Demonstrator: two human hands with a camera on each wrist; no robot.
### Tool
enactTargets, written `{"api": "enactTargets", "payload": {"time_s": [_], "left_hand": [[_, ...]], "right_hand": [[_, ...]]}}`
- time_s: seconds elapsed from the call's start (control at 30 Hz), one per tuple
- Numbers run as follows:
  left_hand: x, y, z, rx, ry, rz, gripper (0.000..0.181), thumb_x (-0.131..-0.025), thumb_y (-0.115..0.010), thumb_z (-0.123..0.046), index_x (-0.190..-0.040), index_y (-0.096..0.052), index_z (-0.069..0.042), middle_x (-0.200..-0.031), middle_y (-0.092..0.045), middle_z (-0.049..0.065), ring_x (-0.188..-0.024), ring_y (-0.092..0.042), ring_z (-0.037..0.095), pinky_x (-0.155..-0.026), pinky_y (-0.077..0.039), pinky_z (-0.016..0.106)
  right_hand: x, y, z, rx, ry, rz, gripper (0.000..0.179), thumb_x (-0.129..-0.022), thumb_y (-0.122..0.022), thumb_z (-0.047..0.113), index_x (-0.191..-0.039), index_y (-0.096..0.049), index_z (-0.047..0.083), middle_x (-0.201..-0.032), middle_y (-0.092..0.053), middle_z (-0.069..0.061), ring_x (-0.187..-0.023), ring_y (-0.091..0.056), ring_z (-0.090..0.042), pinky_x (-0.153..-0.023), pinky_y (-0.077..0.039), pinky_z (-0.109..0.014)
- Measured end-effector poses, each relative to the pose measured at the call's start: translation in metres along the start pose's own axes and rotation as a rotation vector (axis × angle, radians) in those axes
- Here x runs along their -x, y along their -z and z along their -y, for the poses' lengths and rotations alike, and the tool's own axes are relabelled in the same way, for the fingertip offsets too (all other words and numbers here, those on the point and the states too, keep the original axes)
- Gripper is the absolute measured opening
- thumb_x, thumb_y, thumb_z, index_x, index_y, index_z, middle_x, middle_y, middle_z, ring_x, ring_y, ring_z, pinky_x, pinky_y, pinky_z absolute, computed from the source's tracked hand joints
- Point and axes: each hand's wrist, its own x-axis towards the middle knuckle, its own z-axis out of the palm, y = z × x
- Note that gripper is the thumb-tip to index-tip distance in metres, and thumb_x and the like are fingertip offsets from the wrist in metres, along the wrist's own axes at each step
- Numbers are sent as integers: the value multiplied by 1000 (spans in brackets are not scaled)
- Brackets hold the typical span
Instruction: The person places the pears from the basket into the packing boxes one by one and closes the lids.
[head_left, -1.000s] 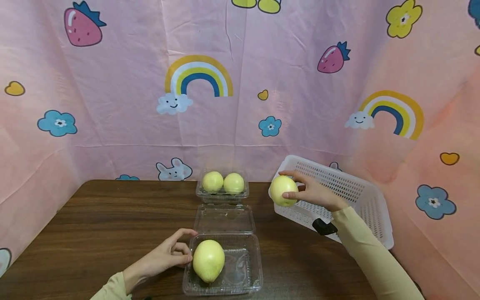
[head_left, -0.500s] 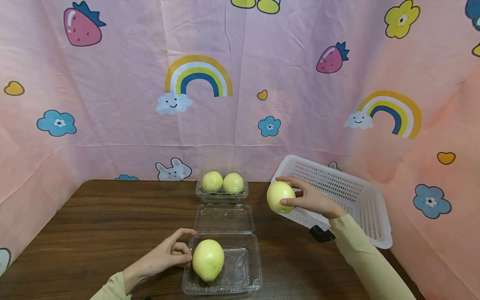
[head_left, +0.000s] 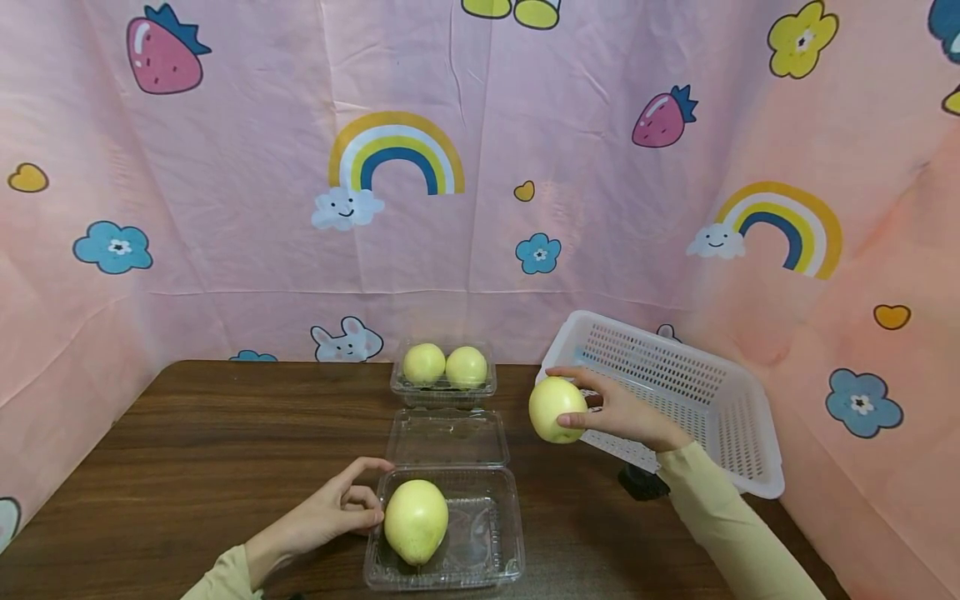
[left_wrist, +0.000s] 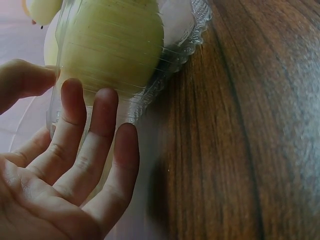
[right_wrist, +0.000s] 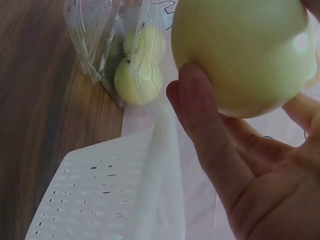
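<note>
My right hand [head_left: 626, 412] grips a pale yellow-green pear [head_left: 558, 409] between thumb and fingers, held up in front of the basket's left end. In the right wrist view that pear [right_wrist: 245, 50] fills the top right. At the front stands a clear plastic clamshell box [head_left: 483, 575], its lid [head_left: 450, 437] laid back. Another pear [head_left: 416, 521] lies in its left half, stem end toward me. With curled fingers, my left hand [head_left: 330, 508] holds the box's left edge; in the left wrist view its fingertips [left_wrist: 104, 102] touch the clear wall.
Behind the lid, against the cloth backdrop, another clear box [head_left: 442, 400] contains two pears [head_left: 467, 367]. A white perforated basket [head_left: 757, 425] stands at an angle on the right of the wooden table [head_left: 225, 442]. A black strap device [head_left: 643, 482] is by the right wrist.
My right hand has brought its pear from over the basket's left end down and slightly left, toward me. The left hand and the front box stay where they were.
</note>
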Motion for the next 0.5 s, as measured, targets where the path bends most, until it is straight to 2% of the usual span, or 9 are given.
{"api": "enactTargets", "payload": {"time_s": [0.5], "left_hand": [[-1,0,1,2,-7,3,59,-95,-58,0,-139,-21,10,-89,-61,11,-84,-63,16,-74,-53,31]], "right_hand": [[6,-13,-1,-8,-11,43,68,-86,-75,23,-145,-44,14,-134,-47,-11,-110,-54,-36,-83,-48,-44]]}}
